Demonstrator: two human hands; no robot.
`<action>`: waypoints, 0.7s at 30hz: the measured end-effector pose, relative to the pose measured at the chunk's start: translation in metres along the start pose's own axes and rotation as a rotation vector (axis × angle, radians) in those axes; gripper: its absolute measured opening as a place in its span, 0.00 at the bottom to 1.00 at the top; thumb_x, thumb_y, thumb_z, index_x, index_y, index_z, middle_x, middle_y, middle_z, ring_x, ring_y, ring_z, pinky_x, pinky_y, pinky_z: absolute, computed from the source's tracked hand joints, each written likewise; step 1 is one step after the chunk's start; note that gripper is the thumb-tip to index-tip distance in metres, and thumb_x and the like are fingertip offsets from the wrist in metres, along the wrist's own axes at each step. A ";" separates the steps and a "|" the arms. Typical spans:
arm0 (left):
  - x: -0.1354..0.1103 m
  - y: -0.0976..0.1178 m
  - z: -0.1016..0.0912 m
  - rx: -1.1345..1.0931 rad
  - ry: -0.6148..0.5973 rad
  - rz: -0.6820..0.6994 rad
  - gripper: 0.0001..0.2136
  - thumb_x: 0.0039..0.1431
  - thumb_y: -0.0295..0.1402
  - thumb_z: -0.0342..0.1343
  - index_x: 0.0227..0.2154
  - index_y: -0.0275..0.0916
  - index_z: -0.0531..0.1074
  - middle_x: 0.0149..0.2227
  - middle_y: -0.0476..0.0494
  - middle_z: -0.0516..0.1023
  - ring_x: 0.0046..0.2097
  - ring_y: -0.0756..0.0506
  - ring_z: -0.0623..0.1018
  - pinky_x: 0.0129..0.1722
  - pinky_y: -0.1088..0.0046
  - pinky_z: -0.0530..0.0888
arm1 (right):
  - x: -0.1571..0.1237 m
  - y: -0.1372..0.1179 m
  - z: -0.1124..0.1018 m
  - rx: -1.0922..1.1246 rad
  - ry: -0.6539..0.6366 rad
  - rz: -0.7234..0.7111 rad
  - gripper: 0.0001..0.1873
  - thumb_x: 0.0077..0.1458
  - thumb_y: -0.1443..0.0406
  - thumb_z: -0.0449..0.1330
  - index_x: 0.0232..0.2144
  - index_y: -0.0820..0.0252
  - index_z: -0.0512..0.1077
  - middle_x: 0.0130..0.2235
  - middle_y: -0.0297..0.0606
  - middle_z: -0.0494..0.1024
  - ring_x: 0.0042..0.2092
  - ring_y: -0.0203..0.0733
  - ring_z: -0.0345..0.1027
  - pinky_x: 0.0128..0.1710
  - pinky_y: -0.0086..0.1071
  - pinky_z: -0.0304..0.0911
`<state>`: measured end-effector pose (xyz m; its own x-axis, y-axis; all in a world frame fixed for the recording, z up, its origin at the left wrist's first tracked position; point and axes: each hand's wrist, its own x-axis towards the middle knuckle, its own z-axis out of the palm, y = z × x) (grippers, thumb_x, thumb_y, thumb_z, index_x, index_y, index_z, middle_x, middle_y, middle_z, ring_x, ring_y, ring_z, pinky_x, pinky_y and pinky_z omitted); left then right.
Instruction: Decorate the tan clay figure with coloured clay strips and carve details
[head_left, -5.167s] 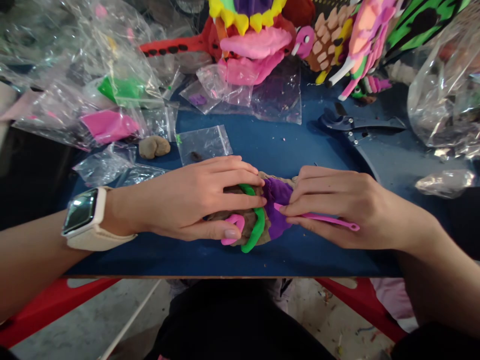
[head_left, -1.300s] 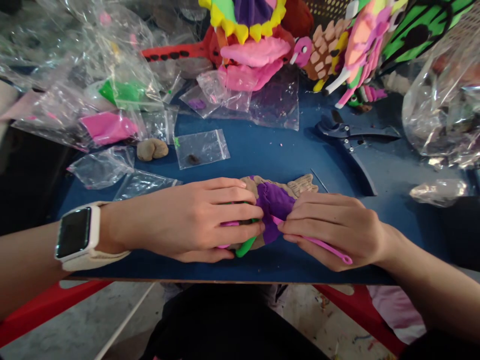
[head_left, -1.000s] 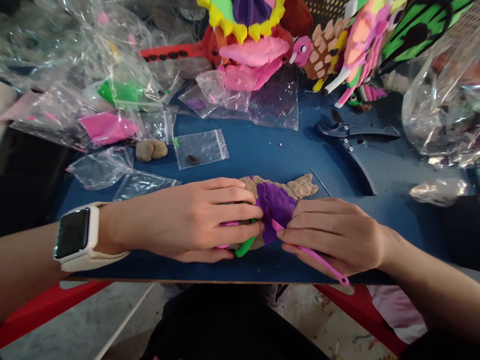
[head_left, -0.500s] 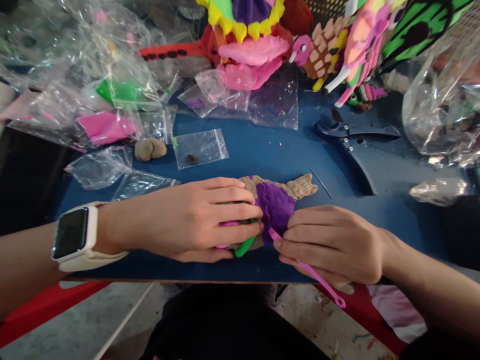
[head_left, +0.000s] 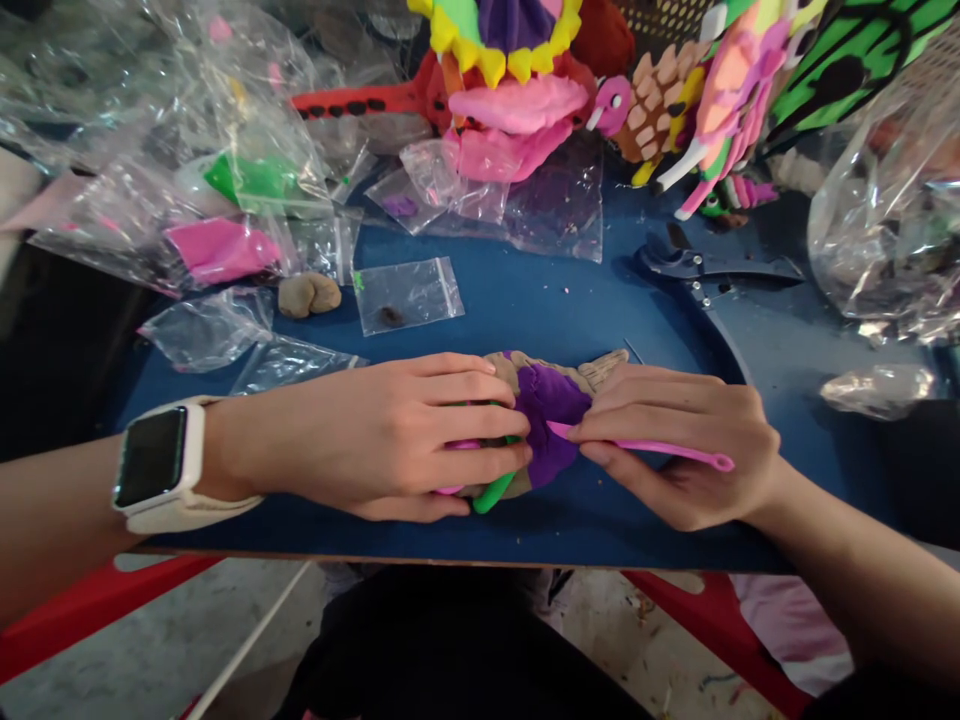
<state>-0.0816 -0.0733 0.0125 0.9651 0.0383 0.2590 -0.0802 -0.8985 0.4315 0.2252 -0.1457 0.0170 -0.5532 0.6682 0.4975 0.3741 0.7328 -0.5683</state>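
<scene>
A clay fish-like figure (head_left: 553,400) lies on the blue table, grey-brown with a purple middle, green and pink parts and a lined tail. My left hand (head_left: 420,435) rests across its left end with fingers curved over it, holding it steady and hiding much of that part. Between the thumb and fingers of my right hand (head_left: 675,440) is a pink modelling tool (head_left: 660,447). Its tip meets the purple clay, and the looped end points right. My right fingers partly cover the tail end. A thin metal needle (head_left: 634,351) shows just behind my right hand.
Dark blue pruning shears (head_left: 701,275) lie at the right. Behind my left hand are a grey-brown clay lump (head_left: 309,295) and a small zip bag (head_left: 409,295). Several plastic bags with pink clay (head_left: 223,250) crowd the left; colourful clay models (head_left: 517,110) stand at the back.
My right hand has moved up and turned, so the pink tool lies flatter with its looped end higher. More of the needle is covered. My left hand stays on the figure.
</scene>
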 end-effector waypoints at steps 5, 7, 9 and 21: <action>0.001 0.000 0.001 0.008 0.020 0.017 0.17 0.75 0.33 0.64 0.62 0.45 0.83 0.63 0.38 0.86 0.68 0.35 0.82 0.77 0.52 0.73 | -0.001 -0.001 0.001 -0.014 -0.040 0.008 0.10 0.67 0.74 0.68 0.44 0.56 0.84 0.35 0.35 0.88 0.35 0.42 0.83 0.40 0.38 0.81; 0.001 0.000 0.002 0.003 0.043 0.016 0.16 0.74 0.33 0.65 0.61 0.46 0.84 0.62 0.39 0.87 0.67 0.36 0.82 0.76 0.54 0.75 | 0.001 -0.001 -0.001 -0.022 -0.050 0.006 0.12 0.68 0.75 0.67 0.46 0.55 0.85 0.36 0.35 0.88 0.35 0.42 0.83 0.40 0.38 0.82; 0.001 0.000 0.002 0.012 0.060 0.026 0.16 0.73 0.33 0.65 0.60 0.46 0.85 0.62 0.39 0.87 0.66 0.37 0.82 0.75 0.56 0.76 | 0.002 0.000 -0.005 -0.022 -0.069 0.010 0.14 0.69 0.75 0.65 0.49 0.54 0.85 0.38 0.37 0.88 0.37 0.43 0.84 0.42 0.39 0.83; -0.001 0.000 0.002 0.056 0.006 0.022 0.17 0.76 0.35 0.64 0.64 0.46 0.82 0.65 0.40 0.85 0.70 0.36 0.80 0.79 0.52 0.71 | 0.007 0.013 -0.012 0.029 -0.086 -0.013 0.11 0.70 0.73 0.70 0.48 0.51 0.85 0.43 0.35 0.91 0.43 0.45 0.85 0.46 0.41 0.82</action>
<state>-0.0819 -0.0742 0.0107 0.9619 0.0210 0.2726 -0.0867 -0.9222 0.3769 0.2350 -0.1302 0.0208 -0.6201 0.6443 0.4476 0.3452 0.7364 -0.5818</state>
